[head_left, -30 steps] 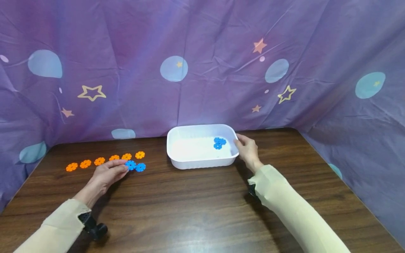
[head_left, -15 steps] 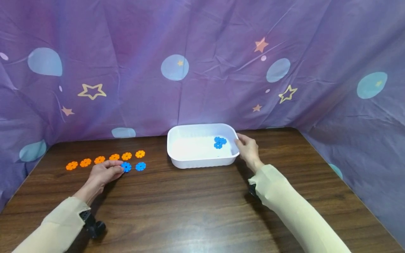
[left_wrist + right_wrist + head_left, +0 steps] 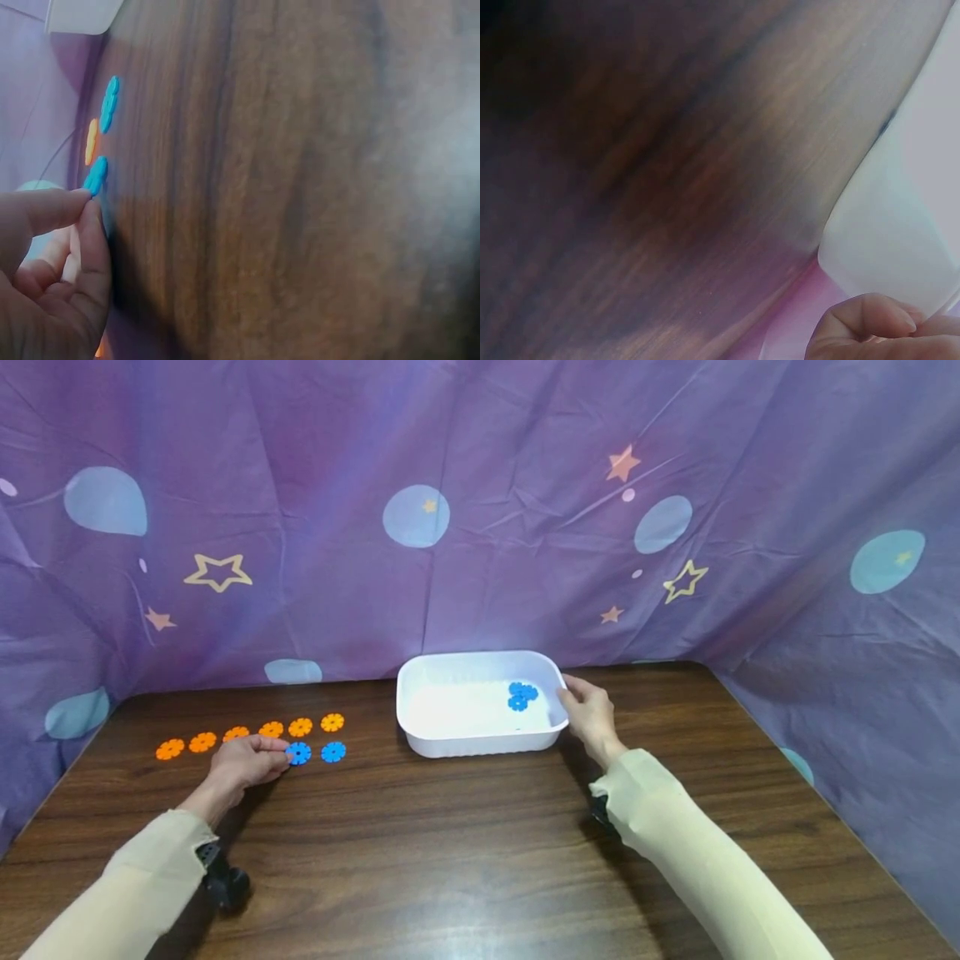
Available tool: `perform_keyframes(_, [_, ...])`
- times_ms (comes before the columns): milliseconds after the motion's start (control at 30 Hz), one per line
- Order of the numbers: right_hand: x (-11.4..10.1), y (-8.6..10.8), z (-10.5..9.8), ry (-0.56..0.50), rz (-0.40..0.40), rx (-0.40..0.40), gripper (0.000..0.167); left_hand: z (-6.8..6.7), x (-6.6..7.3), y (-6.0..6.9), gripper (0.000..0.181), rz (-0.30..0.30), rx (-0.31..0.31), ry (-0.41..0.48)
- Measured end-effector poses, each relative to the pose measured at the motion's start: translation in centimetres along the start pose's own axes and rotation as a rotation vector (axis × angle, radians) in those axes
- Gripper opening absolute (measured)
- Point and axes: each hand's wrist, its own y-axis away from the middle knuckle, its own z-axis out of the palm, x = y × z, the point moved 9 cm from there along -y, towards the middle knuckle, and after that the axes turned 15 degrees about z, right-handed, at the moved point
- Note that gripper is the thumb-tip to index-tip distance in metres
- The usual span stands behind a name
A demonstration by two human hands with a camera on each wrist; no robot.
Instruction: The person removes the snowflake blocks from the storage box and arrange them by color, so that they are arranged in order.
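Between thumb and fingertips my left hand pinches the edge of a blue snowflake disc, low over the table; the left wrist view shows the same blue disc at the fingertips. A second blue disc lies to its right. Behind them runs a row of several orange snowflake discs, one partly covered by my left hand. My right hand grips the right rim of a white plastic basin. Inside the basin, several blue discs lie bunched toward the right.
The dark wood table runs back to a purple curtain printed with stars and balloons. A black wrist camera hangs under the left sleeve.
My left hand has drawn the blue disc left and down, away from the other blue disc, so a gap now parts them. The right hand stays on the basin rim.
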Motion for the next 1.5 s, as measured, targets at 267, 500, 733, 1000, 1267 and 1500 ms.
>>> perform_keyframes(267, [0.0,0.1,0.0,0.005,0.000,0.004,0.039,0.0,0.5,-0.1,0.026,0.011,-0.087,-0.044])
perform_keyframes(500, [-0.1,0.1,0.0,-0.018,0.001,-0.001,0.038,0.0,0.9,-0.5,0.023,0.021,-0.117,-0.103])
perform_keyframes(733, [-0.2,0.2,-0.1,-0.015,-0.002,-0.001,0.039,0.1,1.2,-0.4,0.020,0.004,-0.133,-0.104])
perform_keyframes(1000, [-0.2,0.3,0.0,-0.005,-0.003,0.000,0.039,0.0,0.8,-0.5,0.021,-0.019,-0.129,-0.115])
perform_keyframes(1267, [0.1,0.3,0.1,0.000,0.008,-0.005,0.039,-0.3,0.6,-0.1,0.022,-0.014,-0.126,-0.067])
perform_keyframes(1500, [0.0,0.2,0.0,-0.005,0.008,-0.003,0.040,0.0,3.1,-0.4,0.029,0.136,-0.039,0.002])
